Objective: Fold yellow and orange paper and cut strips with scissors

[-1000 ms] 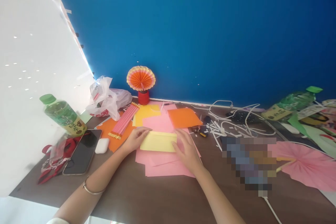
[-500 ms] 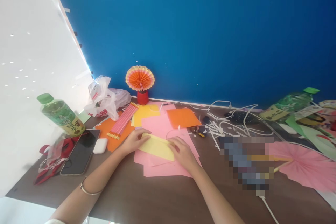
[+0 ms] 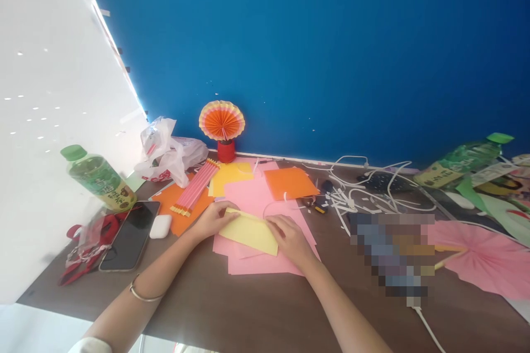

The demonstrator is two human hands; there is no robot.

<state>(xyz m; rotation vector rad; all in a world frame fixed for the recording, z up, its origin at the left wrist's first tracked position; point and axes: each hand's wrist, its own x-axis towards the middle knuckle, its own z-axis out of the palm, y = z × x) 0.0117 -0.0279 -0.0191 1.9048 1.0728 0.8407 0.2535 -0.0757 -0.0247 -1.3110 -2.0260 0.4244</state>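
A folded pale yellow paper lies tilted on a stack of pink sheets on the brown table. My left hand pinches its upper left end, fingers curled on the fold. My right hand presses down on its right end, fingers bent over the edge. A metal bangle sits on my left wrist.
Orange sheets, yellow sheets and a pleated pink strip lie behind. A paper fan in a red cup, plastic bag, green bottles, phone, earbud case, white cables, pink fan.
The yellow paper went from lying flat and level to tilted, its left end raised. My right hand slid in over its right end, fingers curling; my left hand stayed at the left end.
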